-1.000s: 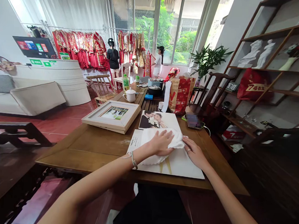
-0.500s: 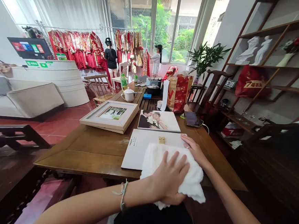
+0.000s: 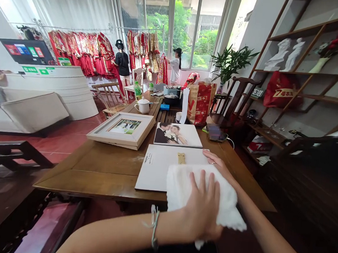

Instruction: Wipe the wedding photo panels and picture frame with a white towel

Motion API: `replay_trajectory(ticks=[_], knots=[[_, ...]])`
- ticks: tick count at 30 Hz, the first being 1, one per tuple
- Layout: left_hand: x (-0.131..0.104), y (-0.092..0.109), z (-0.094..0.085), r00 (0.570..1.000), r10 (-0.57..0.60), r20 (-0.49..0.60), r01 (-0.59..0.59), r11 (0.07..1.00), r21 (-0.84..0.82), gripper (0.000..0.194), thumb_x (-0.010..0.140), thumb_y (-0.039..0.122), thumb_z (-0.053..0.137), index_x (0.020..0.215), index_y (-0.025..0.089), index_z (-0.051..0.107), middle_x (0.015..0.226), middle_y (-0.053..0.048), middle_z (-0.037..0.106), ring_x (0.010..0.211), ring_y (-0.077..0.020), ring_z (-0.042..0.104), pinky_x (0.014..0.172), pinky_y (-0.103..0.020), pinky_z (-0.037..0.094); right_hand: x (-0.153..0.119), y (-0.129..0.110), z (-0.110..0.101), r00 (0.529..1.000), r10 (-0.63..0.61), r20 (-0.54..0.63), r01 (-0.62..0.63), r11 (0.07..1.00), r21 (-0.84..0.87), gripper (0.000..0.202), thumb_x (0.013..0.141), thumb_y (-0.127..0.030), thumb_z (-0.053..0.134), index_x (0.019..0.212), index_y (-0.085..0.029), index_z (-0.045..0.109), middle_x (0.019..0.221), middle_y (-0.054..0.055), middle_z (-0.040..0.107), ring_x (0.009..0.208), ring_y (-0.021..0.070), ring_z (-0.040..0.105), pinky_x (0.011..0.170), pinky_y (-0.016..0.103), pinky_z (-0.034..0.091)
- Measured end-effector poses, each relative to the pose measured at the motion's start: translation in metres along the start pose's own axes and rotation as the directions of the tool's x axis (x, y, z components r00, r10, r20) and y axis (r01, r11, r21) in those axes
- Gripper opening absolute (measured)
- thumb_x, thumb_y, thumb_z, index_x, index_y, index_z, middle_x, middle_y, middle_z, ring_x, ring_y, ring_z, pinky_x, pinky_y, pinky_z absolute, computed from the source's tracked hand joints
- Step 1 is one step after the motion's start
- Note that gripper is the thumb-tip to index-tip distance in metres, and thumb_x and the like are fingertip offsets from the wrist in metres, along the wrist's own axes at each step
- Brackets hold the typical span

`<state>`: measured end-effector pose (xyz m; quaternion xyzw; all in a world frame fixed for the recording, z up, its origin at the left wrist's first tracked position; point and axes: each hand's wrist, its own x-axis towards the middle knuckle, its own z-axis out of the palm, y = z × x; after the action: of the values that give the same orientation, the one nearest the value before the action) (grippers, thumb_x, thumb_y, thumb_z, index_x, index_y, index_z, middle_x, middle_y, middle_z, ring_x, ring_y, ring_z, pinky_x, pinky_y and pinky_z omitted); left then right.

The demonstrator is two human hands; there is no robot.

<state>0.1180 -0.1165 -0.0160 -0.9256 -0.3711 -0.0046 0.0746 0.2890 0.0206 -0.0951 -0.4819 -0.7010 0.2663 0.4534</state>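
Your left hand (image 3: 205, 207): fingers spread over white cloth (image 3: 179, 182) | white panel (image 3: 153, 172): ahead-left of it, partly covered | your right hand (image 3: 217, 161): at panel's far-right corner, grip unclear

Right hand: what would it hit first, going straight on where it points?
The right hand would probably meet the couple photo first, just beyond the white board; the hand's height is unclear.
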Motion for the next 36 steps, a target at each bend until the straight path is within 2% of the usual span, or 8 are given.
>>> replay_trajectory(ticks=[2, 5, 12, 16, 23, 26, 29, 36], knots=[[-0.017, 0.009, -0.005, 0.997, 0.071, 0.000, -0.071, 0.997, -0.014, 0.094, 0.071, 0.060, 0.052, 0.139, 0.001, 0.024, 0.146, -0.023, 0.013, 0.132, -0.0457, 0.006, 0.100, -0.065, 0.018, 0.000, -0.002, 0.001, 1.000, 0.029, -0.007, -0.029, 0.999, -0.030, 0.035, 0.079, -0.025, 0.047, 0.109, -0.026, 0.064, 0.129, 0.003, 0.055, 0.127, 0.0222, 0.041, 0.109, 0.045, 0.026], [-0.025, 0.001, -0.014, 0.995, 0.087, 0.051, -0.084, 0.995, -0.055, 0.084, 0.076, 0.057, 0.048, 0.140, 0.009, 0.025, 0.148, -0.017, 0.015, 0.132, -0.0432, 0.009, 0.101, -0.063, 0.019, -0.001, -0.006, 0.003, 0.999, 0.038, -0.003, -0.038, 0.998, -0.052, 0.036, 0.079, -0.022, 0.047, 0.110, -0.025, 0.063, 0.130, 0.004, 0.054, 0.127, 0.0226, 0.040, 0.110, 0.047, 0.024], [0.023, -0.076, -0.011, 0.991, -0.107, 0.084, 0.111, 0.993, -0.049, 0.064, 0.083, 0.048, 0.042, 0.135, 0.012, 0.035, 0.143, -0.017, 0.029, 0.130, -0.0384, 0.023, 0.101, -0.058, 0.021, -0.003, -0.007, 0.005, 1.000, -0.003, -0.028, 0.001, 0.998, -0.067, 0.036, 0.077, -0.022, 0.048, 0.110, -0.025, 0.063, 0.127, 0.005, 0.056, 0.124, 0.0228, 0.044, 0.107, 0.047, 0.028], [0.036, -0.103, -0.002, 0.992, -0.085, 0.091, 0.094, 0.991, -0.098, 0.059, 0.086, 0.043, 0.035, 0.138, 0.015, 0.028, 0.146, -0.014, 0.024, 0.131, -0.0371, 0.019, 0.100, -0.057, 0.023, -0.002, -0.007, 0.006, 0.999, -0.017, -0.029, 0.015, 0.996, -0.091, 0.035, 0.079, -0.023, 0.047, 0.110, -0.026, 0.063, 0.126, 0.004, 0.058, 0.123, 0.0223, 0.046, 0.107, 0.047, 0.029], [-0.026, -0.060, 0.001, 0.993, 0.112, 0.031, -0.108, 0.988, -0.108, 0.078, 0.077, 0.050, 0.044, 0.141, 0.013, 0.019, 0.147, -0.017, 0.015, 0.132, -0.0432, 0.008, 0.099, -0.062, 0.019, -0.004, -0.012, 0.006, 0.999, 0.012, -0.033, -0.016, 0.993, -0.114, 0.037, 0.079, -0.020, 0.045, 0.112, -0.025, 0.063, 0.128, 0.005, 0.055, 0.126, 0.0223, 0.042, 0.108, 0.047, 0.027], [-0.043, -0.054, 0.002, 0.990, 0.143, -0.007, -0.143, 0.982, -0.123, 0.079, 0.077, 0.053, 0.043, 0.142, 0.016, 0.017, 0.149, -0.015, 0.013, 0.132, -0.0420, 0.007, 0.101, -0.060, 0.018, -0.005, -0.012, 0.005, 0.999, 0.016, -0.028, -0.019, 0.992, -0.124, 0.037, 0.080, -0.019, 0.045, 0.112, -0.024, 0.062, 0.129, 0.005, 0.054, 0.127, 0.0221, 0.041, 0.109, 0.047, 0.026], [-0.030, -0.070, 0.002, 0.995, 0.097, 0.010, -0.095, 0.987, -0.132, 0.071, 0.081, 0.050, 0.039, 0.141, 0.017, 0.021, 0.147, -0.014, 0.020, 0.132, -0.0393, 0.014, 0.101, -0.055, 0.022, -0.004, -0.011, 0.005, 1.000, 0.011, -0.021, -0.013, 0.992, -0.127, 0.037, 0.080, -0.020, 0.045, 0.112, -0.023, 0.062, 0.129, 0.005, 0.054, 0.127, 0.0218, 0.042, 0.109, 0.046, 0.027], [0.029, -0.126, 0.006, 0.998, -0.062, 0.011, 0.063, 0.994, -0.093, 0.054, 0.087, 0.039, 0.035, 0.134, 0.012, 0.033, 0.141, -0.017, 0.031, 0.129, -0.0354, 0.027, 0.100, -0.049, 0.027, -0.004, -0.014, 0.005, 1.000, 0.018, -0.014, -0.020, 0.991, -0.131, 0.037, 0.081, -0.022, 0.045, 0.114, -0.023, 0.061, 0.129, 0.006, 0.054, 0.127, 0.0222, 0.041, 0.108, 0.047, 0.027]])
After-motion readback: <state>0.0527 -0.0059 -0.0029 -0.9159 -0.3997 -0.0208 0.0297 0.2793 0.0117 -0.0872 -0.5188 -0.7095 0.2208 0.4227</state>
